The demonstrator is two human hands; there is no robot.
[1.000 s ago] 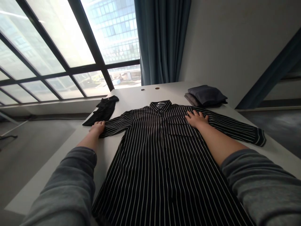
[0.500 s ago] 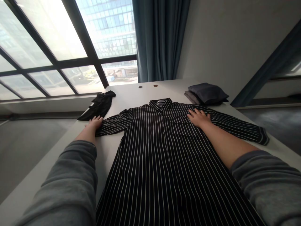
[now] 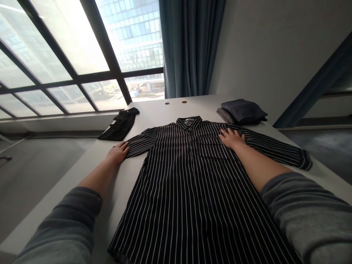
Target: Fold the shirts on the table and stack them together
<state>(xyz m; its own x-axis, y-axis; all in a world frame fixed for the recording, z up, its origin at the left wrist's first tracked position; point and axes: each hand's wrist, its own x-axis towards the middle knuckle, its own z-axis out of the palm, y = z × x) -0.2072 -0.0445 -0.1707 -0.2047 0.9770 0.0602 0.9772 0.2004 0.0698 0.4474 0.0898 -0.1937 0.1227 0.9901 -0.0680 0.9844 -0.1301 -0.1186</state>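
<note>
A black shirt with thin white stripes (image 3: 178, 183) lies spread out face up, collar at the far end and both sleeves out to the sides. My left hand (image 3: 118, 152) rests over the end of the sleeve on the left, fingers laid out across the fabric; the cuff is mostly hidden under it. Flat on the shirt's upper chest, by the pocket and shoulder on the right, my right hand (image 3: 232, 138) has its fingers spread. The other sleeve (image 3: 277, 148) stretches away to the right beyond it.
The white table (image 3: 154, 108) carries a folded black garment (image 3: 121, 126) at the far left and a stack of dark folded clothes (image 3: 243, 111) at the far right. Two round holes are near its far edge. A blue curtain (image 3: 189, 47) and windows stand behind.
My left hand has shifted right and toward me, from the sleeve's outer edge onto its end. My right hand stays flat on the chest. The view has moved slightly.
</note>
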